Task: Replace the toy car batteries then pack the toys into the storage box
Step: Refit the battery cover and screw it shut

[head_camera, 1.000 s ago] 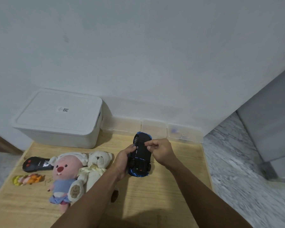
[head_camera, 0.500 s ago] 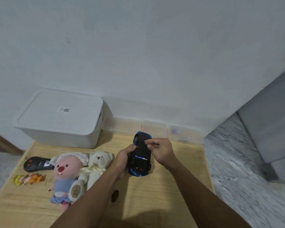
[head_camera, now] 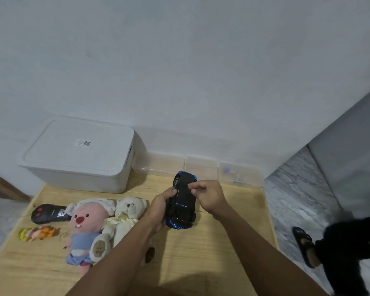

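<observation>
Black underside up, the toy car (head_camera: 182,200) is held just above the wooden desk (head_camera: 222,253), nose toward the wall, with blue trim showing at both ends. The left hand (head_camera: 159,210) is wrapped round the car's left flank, thumb across the chassis, keeping it steady. The right hand (head_camera: 208,196) has its fingertips (head_camera: 191,186) pinched together on the underside, seemingly at the battery cover, though whatever they hold is too small to make out. To do this step well, the left grip should stay firm and low over the desk, so a loosened cover or screw drops only a short way and stays in reach. The white storage box (head_camera: 79,154) sits lid-on at the back left, well apart; the plush toys (head_camera: 98,223) beside the left forearm are not yet packed.
</observation>
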A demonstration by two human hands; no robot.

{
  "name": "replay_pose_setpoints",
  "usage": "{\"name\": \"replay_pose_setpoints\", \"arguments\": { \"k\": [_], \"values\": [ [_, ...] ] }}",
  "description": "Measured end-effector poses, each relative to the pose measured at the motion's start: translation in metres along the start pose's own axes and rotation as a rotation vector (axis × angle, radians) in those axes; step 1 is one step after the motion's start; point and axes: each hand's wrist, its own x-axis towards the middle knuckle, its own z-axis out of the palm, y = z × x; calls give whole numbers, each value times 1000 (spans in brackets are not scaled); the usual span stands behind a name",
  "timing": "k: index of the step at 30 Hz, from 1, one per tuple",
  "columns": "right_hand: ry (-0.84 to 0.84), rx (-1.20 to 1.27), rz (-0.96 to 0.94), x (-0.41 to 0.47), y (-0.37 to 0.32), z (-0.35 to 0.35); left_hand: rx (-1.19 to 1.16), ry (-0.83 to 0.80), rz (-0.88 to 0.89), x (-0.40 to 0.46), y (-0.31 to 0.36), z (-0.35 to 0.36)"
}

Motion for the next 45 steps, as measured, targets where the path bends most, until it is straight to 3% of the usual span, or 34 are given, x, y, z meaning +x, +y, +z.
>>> {"name": "replay_pose_setpoints", "arguments": {
  "k": [15, 22, 45],
  "values": [
    [-59, 55, 44, -3, -7, -4, 28, 48, -27, -3, 5, 3],
    [-50, 242, 120, -1, -9, -8, 30, 100, -82, -3, 6, 0],
    [-65, 150, 114, 1, -34, -17, -114, 38, -96, -3, 12, 2]
  ]
}}
